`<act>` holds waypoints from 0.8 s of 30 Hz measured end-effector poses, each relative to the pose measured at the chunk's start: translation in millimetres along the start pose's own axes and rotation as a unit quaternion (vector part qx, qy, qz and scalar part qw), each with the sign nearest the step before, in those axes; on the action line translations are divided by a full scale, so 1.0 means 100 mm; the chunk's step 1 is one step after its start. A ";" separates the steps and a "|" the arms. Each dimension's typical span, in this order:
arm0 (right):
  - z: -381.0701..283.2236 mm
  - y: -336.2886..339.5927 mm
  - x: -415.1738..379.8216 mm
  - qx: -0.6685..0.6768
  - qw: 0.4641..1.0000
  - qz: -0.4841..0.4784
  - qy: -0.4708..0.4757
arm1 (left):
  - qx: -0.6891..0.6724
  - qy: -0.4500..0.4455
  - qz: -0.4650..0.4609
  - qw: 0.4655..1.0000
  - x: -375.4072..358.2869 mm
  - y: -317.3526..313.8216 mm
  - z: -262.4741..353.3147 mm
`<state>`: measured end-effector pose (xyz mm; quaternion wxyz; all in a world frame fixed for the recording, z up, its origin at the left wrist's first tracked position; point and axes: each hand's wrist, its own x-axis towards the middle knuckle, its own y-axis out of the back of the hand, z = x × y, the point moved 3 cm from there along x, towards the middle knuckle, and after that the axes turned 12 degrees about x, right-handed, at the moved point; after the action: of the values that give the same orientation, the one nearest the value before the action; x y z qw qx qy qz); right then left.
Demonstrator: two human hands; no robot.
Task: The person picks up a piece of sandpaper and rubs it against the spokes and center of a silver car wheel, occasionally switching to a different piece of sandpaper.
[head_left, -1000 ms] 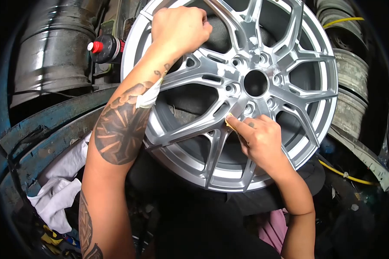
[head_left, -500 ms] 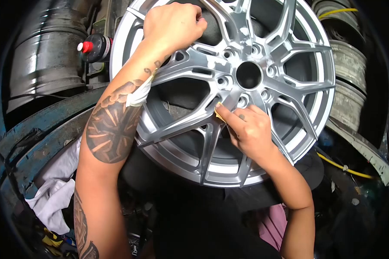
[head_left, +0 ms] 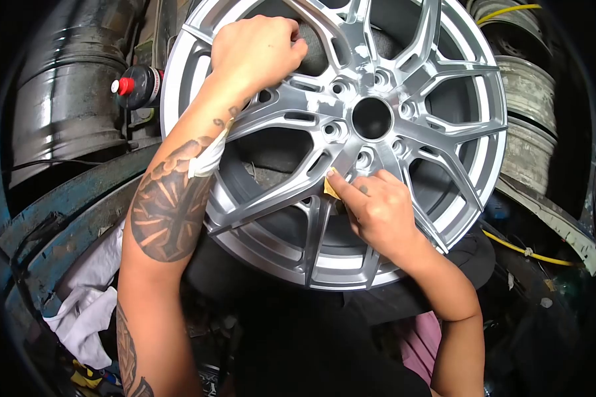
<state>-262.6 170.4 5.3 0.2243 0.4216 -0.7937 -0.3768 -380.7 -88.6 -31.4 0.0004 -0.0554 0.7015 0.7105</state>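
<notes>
A silver multi-spoke car wheel [head_left: 437, 134] fills the upper middle, tilted towards me. Whitish, smooth patches mark some spokes near its hub. My left hand [head_left: 255, 53] is closed at the wheel's upper left, its fingers curled down out of sight around a spoke. Between the fingers of my right hand [head_left: 381, 212] is a small folded piece of yellow sandpaper [head_left: 330, 188]. The index finger presses it against a spoke just below the hub, and the other fingers are bent and partly hidden.
A dark bottle [head_left: 139, 87] with a red cap stands left of the wheel. Worn metal rims [head_left: 526, 86] are stacked at right, and a large metal barrel shape [head_left: 73, 92] is at left. White cloth [head_left: 86, 324] hangs lower left; a yellow hose [head_left: 530, 253] runs at right.
The wheel and both arms sit slightly further left in view. My right index finger and the sandpaper have shifted slightly down the spoke, with more of the sandpaper showing. My left hand keeps its hold.
</notes>
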 end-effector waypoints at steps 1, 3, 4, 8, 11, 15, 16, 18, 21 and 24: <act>-0.01 -0.01 0.02 0.009 1.000 0.009 -0.004 | -0.008 -0.005 0.020 1.000 -0.01 -0.01 0.00; 0.02 -0.03 0.04 0.021 1.000 0.018 0.007 | -0.017 -0.007 -0.014 1.000 -0.04 0.01 0.00; 0.04 -0.01 0.05 0.021 0.999 0.028 0.012 | -0.021 -0.012 -0.024 0.999 -0.02 0.05 0.02; 0.07 -0.03 0.01 0.018 1.000 0.023 0.006 | 0.008 -0.026 0.002 1.000 -0.04 -0.02 0.06; 0.04 0.08 -0.04 0.011 0.999 0.036 0.000 | -0.014 -0.019 -0.039 0.999 -0.02 0.05 0.09; 0.02 -0.03 0.02 0.007 1.000 0.026 -0.005 | 0.000 -0.041 -0.009 0.999 -0.04 0.02 0.07; 0.03 -0.05 0.02 -0.002 0.999 0.032 -0.005 | -0.009 -0.029 -0.030 0.999 -0.03 0.01 0.08; 0.05 0.00 -0.03 0.016 0.999 0.032 -0.015 | -0.004 -0.022 -0.021 1.000 -0.03 0.04 0.09; 0.06 -0.07 -0.01 0.031 0.999 0.039 -0.015 | 0.001 -0.038 -0.014 0.999 -0.04 0.01 0.06; 0.06 0.02 0.03 0.016 0.999 0.041 -0.005 | -0.009 -0.039 -0.037 0.999 -0.04 0.03 0.11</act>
<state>-269.7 171.1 3.3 0.2287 0.3908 -0.8172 -0.3566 -377.9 -77.5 -27.6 0.0533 -0.0532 0.6918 0.7182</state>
